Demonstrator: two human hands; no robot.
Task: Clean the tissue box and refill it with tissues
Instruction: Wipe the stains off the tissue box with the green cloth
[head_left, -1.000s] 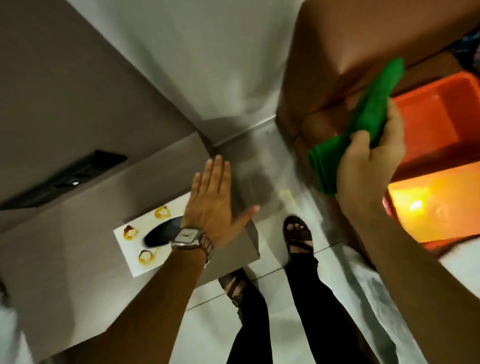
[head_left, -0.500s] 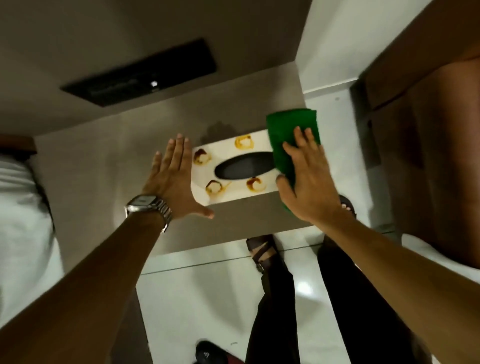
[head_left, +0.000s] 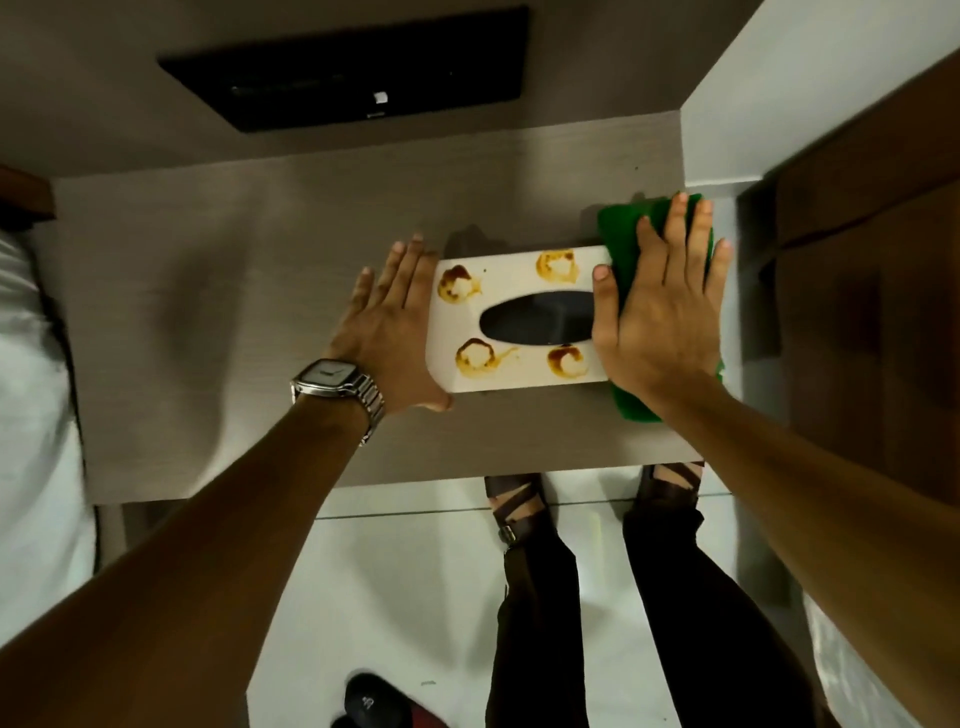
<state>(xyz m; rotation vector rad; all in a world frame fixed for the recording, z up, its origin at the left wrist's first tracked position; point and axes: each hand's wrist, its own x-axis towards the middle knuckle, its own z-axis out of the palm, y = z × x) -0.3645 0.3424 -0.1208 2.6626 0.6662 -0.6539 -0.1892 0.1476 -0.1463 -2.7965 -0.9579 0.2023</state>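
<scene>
A white tissue box (head_left: 514, 371) lies on the grey table (head_left: 249, 291). Its top has a dark oval slot and several brown-yellow stains near the corners. No tissue shows in the slot. My left hand (head_left: 389, 332) rests flat with fingers apart against the box's left end, a metal watch on its wrist. My right hand (head_left: 660, 306) lies flat on a green cloth (head_left: 621, 234), pressing it onto the box's right end. The cloth hangs over that end and down to the table.
A black flat device (head_left: 353, 67) is on the wall behind the table. White bedding (head_left: 31, 364) lies at the left. A brown wooden cabinet (head_left: 872, 291) stands at the right. My legs and sandals (head_left: 519, 504) are on the white floor, with a dark slipper (head_left: 374, 701) near the bottom.
My right hand brought the green cloth from the orange tub at the right onto the box's right end. My left hand shifted to the box's left end. The view swung to face the table.
</scene>
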